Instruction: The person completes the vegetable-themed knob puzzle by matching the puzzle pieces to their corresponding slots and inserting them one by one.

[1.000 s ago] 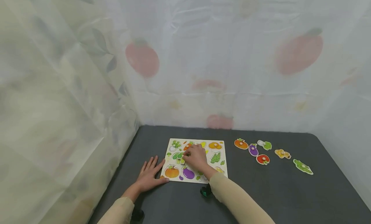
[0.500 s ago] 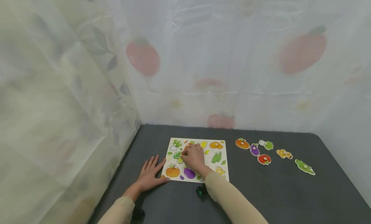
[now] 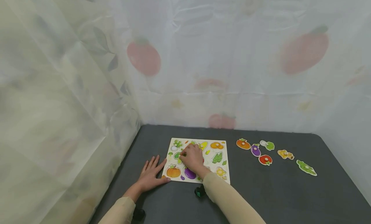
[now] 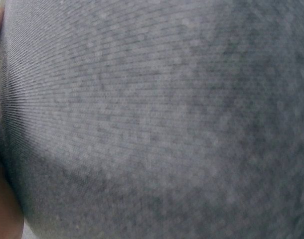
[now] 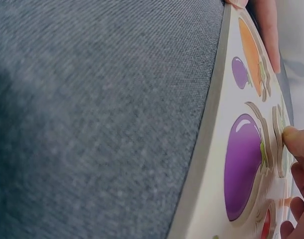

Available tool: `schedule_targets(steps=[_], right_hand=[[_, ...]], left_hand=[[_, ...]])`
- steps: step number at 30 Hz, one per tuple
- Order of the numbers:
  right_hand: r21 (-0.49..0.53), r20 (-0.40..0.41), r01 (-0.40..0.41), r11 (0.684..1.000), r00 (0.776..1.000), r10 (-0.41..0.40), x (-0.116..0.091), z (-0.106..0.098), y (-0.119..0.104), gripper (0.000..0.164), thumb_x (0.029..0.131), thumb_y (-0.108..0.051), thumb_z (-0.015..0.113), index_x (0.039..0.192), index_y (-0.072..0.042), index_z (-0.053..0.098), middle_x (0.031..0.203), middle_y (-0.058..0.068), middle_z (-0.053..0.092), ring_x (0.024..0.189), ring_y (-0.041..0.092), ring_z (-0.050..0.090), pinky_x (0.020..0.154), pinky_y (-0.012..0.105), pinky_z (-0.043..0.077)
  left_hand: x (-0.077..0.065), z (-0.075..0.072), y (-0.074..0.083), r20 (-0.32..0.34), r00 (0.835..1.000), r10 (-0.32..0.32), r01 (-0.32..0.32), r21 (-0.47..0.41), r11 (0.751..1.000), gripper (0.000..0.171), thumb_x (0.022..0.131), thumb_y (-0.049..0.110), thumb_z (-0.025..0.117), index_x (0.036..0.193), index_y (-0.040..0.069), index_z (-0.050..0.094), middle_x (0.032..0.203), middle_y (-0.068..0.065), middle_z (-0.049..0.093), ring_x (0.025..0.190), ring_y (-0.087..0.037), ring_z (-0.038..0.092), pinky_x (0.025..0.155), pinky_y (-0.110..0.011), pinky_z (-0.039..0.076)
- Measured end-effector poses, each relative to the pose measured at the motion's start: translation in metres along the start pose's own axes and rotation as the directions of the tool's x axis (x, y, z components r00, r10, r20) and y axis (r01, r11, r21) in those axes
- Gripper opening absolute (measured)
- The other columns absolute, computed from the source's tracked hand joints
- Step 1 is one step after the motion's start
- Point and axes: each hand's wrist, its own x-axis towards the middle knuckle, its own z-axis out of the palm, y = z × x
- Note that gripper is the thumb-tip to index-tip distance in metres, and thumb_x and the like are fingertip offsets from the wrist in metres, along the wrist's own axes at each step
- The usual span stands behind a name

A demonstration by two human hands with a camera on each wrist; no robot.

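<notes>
My right hand (image 3: 192, 158) pinches a green broccoli puzzle piece (image 3: 177, 157) over the matching picture on the white vegetable puzzle board (image 3: 224, 151). In the right wrist view, the thumb and fingers hold the edge of this piece (image 5: 279, 144) close to the board's surface; whether it sits flush cannot be told. My left hand (image 3: 149, 177) lies flat with spread fingers on the table, its thumb touching the board's lower left corner. Below the right hand are the purple eggplant picture (image 3: 190, 173) and the orange pumpkin picture (image 3: 173, 172).
Right of the board lie loose pieces: pumpkin (image 3: 243, 144), eggplant (image 3: 255, 150), tomato (image 3: 265, 160), a white-and-green vegetable (image 3: 267, 145), a yellow piece (image 3: 285, 154) and a green pod-like piece (image 3: 306, 168). The dark table (image 3: 261, 191) meets hanging curtains (image 3: 185, 56) behind and at left.
My right hand has shifted slightly left, bringing the broccoli piece over its picture on the board. The left hand has kept its place, and the head view has turned a little.
</notes>
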Motion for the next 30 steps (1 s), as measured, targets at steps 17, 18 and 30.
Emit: schedule_targets(steps=[17, 18, 30], right_hand=[[-0.017, -0.011, -0.005, 1.0, 1.0, 0.005, 0.0023, 0.0029, -0.0033, 0.01, 0.089, -0.033, 0.08, 0.088, -0.024, 0.083, 0.105, -0.001, 0.065, 0.106, 0.025, 0.05, 0.09, 0.045, 0.042], [-0.016, -0.009, -0.006, 1.0, 1.0, 0.006, 0.0023, 0.0027, -0.0036, 0.01, 0.089, -0.032, 0.08, 0.088, -0.023, 0.083, 0.105, 0.0, 0.065, 0.106, 0.026, 0.05, 0.09, 0.046, 0.042], [-0.099, -0.009, 0.043, 0.994, 0.999, -0.044, 0.0034, 0.0015, -0.0034, 0.01, 0.089, -0.035, 0.079, 0.088, -0.026, 0.082, 0.102, -0.001, 0.067, 0.105, 0.025, 0.05, 0.092, 0.046, 0.042]], left_hand=[[0.0021, -0.0045, 0.0046, 0.073, 0.995, -0.07, 0.063, 0.089, 0.994, 0.1, 0.085, 0.078, 0.061, 0.164, 0.028, 0.027, 0.17, -0.014, 0.011, 0.156, -0.037, 0.001, 0.122, -0.061, -0.002], [0.0019, -0.0041, 0.0043, 0.065, 0.996, -0.065, 0.059, 0.085, 0.995, 0.1, 0.085, 0.078, 0.062, 0.164, 0.027, 0.028, 0.17, -0.014, 0.012, 0.156, -0.038, 0.002, 0.122, -0.061, -0.002], [-0.0004, -0.0001, 0.0006, 0.004, 1.0, -0.01, 0.01, 0.027, 1.0, 0.098, 0.085, 0.073, 0.067, 0.162, 0.023, 0.034, 0.168, -0.021, 0.018, 0.155, -0.043, 0.006, 0.12, -0.065, -0.002]])
